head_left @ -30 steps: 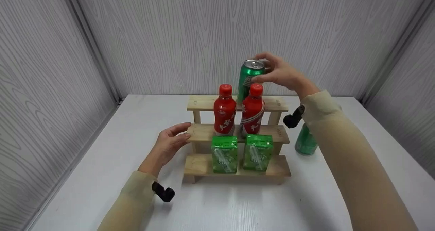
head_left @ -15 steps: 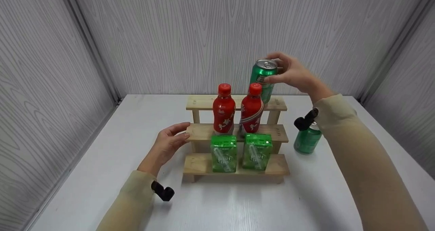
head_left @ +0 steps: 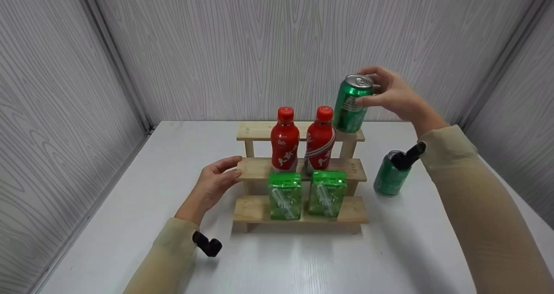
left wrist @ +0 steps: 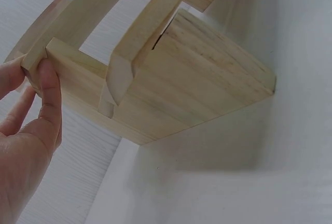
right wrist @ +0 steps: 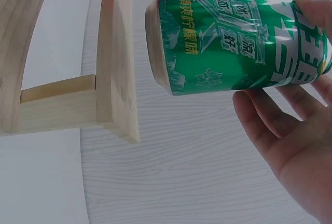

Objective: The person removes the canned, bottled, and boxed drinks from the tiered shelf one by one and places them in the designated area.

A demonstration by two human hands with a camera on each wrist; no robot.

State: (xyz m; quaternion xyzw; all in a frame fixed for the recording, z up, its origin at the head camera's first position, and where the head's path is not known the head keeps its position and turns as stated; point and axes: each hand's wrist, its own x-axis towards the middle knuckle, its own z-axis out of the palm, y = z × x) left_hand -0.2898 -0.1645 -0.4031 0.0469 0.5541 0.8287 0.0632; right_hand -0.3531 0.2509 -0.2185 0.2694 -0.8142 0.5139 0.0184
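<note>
My right hand [head_left: 400, 97] grips a green soda can [head_left: 352, 105] near its top, thumb in front and fingers behind. The can is upright at the right end of the top step of a three-tier wooden display shelf [head_left: 255, 168]. In the right wrist view a gap shows between the can's base [right wrist: 157, 45] and the shelf board [right wrist: 122, 79]. At the shelf's left side, my left hand [head_left: 214, 183] pinches the end of the middle board; the left wrist view shows thumb and fingers around its corner [left wrist: 33, 63].
Two red-capped bottles [head_left: 285, 140] stand on the middle step. On the bottom step are two green drink cartons [head_left: 285, 198]. A second green can [head_left: 391, 179] stands on the white table [head_left: 303, 263], right of the shelf. Wood-patterned panels [head_left: 259, 47] enclose the back and sides.
My right hand has carried the can rightward along the top step, from behind the right bottle to the board's right end. My left hand has stayed at the middle board.
</note>
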